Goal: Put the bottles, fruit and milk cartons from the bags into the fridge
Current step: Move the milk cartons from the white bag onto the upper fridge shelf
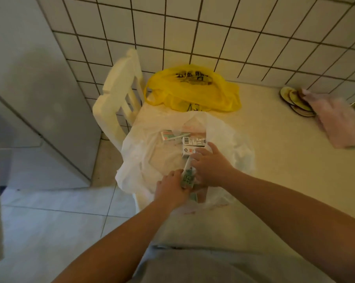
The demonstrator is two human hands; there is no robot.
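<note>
- While you are mid-unloading, the fridge [50, 99] stands far left, well apart from both hands.
- Your left hand [172, 187] curls round one carton [187, 178] at the near side of the white bag [137, 160].
- Your right hand [211, 166], fingers bent, touches more cartons [193, 144] lying in that bag on the desk [284, 160]; whether it grips one, I cannot tell.
- Next, I judge: lift your carton clear of the plastic, then turn left.
- Behind sits the yellow bag [193, 88], contents hidden.
</note>
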